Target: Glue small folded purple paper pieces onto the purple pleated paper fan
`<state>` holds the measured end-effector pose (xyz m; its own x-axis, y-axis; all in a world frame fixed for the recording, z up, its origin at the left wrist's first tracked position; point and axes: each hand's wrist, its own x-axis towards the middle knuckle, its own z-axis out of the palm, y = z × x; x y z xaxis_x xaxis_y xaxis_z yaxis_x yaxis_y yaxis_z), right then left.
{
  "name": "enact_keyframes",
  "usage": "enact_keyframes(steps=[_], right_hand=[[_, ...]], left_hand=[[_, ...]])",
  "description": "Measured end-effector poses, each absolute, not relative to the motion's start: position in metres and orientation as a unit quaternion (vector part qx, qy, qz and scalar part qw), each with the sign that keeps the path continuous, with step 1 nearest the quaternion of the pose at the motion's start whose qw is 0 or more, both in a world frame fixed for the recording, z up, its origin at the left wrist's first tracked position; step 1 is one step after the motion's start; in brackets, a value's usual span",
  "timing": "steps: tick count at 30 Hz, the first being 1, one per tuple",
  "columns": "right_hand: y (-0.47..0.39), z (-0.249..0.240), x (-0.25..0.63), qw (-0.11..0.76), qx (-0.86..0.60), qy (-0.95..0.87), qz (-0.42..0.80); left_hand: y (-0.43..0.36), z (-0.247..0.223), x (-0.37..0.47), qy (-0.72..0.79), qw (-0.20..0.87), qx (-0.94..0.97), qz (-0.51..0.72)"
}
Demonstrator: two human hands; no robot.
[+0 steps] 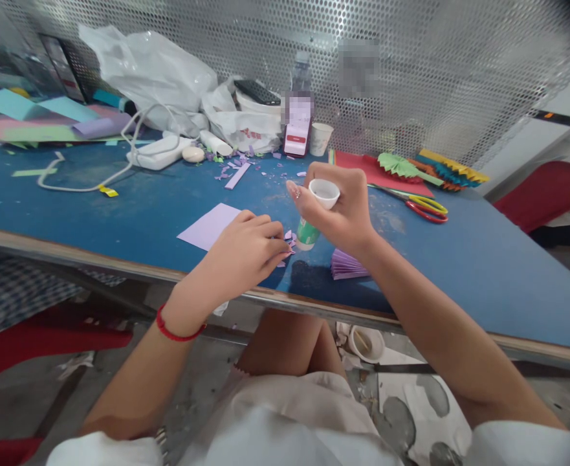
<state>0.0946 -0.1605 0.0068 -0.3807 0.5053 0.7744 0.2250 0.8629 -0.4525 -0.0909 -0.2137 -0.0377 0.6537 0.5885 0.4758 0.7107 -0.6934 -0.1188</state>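
Note:
My right hand [338,200] is closed around a glue stick [308,233] with a green label and white ends. The stick tilts, its hollow white end up and its lower end close to the table top. My left hand [248,249] rests on the table with its fingers pinched at a small purple paper scrap [292,250], just left of the glue stick. Under that hand lies a lilac paper sheet [208,226], partly covered. A pleated purple paper fan [347,265] sits below my right wrist, near the table's front edge.
Scissors [425,208] with red and yellow handles lie at right, beside red paper [362,169] and folded paper fans [452,169]. Behind stand a phone [297,126] and a paper cup [320,139]. A white cable [85,188] and power bank [161,152] lie left.

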Motion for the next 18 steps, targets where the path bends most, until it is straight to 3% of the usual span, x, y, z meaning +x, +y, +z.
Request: enact_keyframes(steps=[18], right_hand=[[-0.160,0.001,0.091,0.479,-0.208,-0.842,0.135]], left_hand=[[-0.223,-0.043,-0.104,-0.343,0.090,-0.885,-0.303]])
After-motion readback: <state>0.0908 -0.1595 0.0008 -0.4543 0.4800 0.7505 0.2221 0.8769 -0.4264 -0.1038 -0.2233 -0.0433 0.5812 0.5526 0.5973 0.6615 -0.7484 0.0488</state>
